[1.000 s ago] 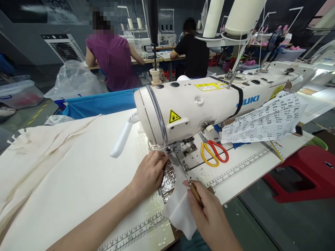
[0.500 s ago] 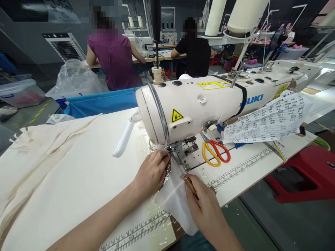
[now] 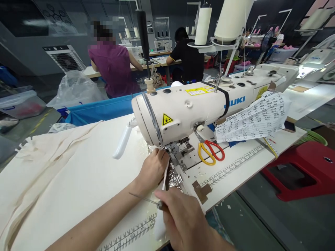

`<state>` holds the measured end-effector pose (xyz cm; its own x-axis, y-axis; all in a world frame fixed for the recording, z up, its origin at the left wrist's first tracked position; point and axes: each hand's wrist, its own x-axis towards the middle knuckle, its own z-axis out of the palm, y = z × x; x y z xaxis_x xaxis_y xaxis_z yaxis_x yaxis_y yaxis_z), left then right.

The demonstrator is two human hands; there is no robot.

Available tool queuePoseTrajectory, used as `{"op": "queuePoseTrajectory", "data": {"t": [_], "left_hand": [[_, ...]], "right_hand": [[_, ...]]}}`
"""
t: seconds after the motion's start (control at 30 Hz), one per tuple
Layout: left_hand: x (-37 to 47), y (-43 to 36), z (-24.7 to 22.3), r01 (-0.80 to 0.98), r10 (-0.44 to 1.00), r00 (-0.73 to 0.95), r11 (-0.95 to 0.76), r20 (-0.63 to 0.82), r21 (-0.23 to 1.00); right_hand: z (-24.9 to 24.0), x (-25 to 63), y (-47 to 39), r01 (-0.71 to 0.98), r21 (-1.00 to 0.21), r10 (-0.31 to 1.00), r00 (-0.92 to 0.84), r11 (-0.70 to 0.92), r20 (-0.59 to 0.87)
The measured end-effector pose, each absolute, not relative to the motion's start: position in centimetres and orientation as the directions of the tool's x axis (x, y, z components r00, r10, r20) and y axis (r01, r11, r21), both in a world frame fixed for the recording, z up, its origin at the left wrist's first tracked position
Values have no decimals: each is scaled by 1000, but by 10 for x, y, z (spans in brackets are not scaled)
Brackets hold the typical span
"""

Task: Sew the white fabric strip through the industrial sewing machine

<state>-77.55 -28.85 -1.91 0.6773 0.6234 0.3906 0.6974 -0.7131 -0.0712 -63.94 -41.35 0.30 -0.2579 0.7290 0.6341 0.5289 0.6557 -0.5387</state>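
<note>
- Change: your right hand (image 3: 183, 212) has drawn back toward you. The awl (image 3: 158, 205) no longer points into the machine (image 3: 178, 111); its tip now points left, across your left wrist.
- Effect: judged from this, your left hand (image 3: 154, 167) alone is controlling the cloth (image 3: 160, 228) at the machine.
- Left hand: fingers closed on the cloth edge, directly beneath the machine's near end. Your knuckles mask the fingertips, so the exact grip point cannot be confirmed.
- Right hand: fist wrapped around the awl handle, nearer you than the left hand and to its right.
- Cloth: runs from your left fingertips toward you; its free end lies just left of your right hand and passes partly behind it. Foil (image 3: 173, 179) shows between both hands.
- Scissors (image 3: 206, 141): beyond your right hand, to the right of your left.
- Bin (image 3: 7, 111): far left of your left hand; reddish items show through its clear wall.
- Trough (image 3: 104, 108): blue, beyond your left hand; contents hidden.
- Basket (image 3: 312, 137): green, far right of your right hand; contents not distinguishable.
</note>
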Motion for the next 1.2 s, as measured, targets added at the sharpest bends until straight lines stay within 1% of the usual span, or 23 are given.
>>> {"op": "queuePoseTrajectory", "data": {"t": [0.03,0.07,0.13,0.2,0.27,0.33,0.43,0.57,0.8,1.2], "left_hand": [[-776,-287,-21,712,642,639,-702,425,-9],[-778,-285,-23,712,659,589,-697,467,85],[-784,-282,-27,663,699,484,-686,527,299],[-790,-280,-29,587,742,424,-662,520,466],[-793,-278,-29,539,784,405,-620,470,570],[-794,-277,-28,522,820,384,-573,425,632],[-794,-276,-28,513,849,352,-528,395,677],[-795,-277,-28,496,865,333,-499,375,710],[-796,-275,-26,499,883,325,-465,339,731],[-797,-273,-28,525,905,312,-417,288,741]], "right_hand": [[1,-637,-415,544,-540,738,-246,642,628],[-1,-634,-416,572,-554,765,-225,605,603],[-7,-624,-417,656,-583,841,-153,479,519],[-14,-613,-413,739,-570,888,-82,358,452],[-21,-606,-406,800,-521,896,-47,298,441],[-26,-605,-398,832,-469,888,-59,295,455],[-30,-610,-388,852,-421,878,-89,312,470],[-31,-616,-383,866,-397,884,-100,303,456],[-29,-616,-380,867,-412,913,-107,279,395],[-29,-617,-379,862,-425,916,-102,276,388]]}}
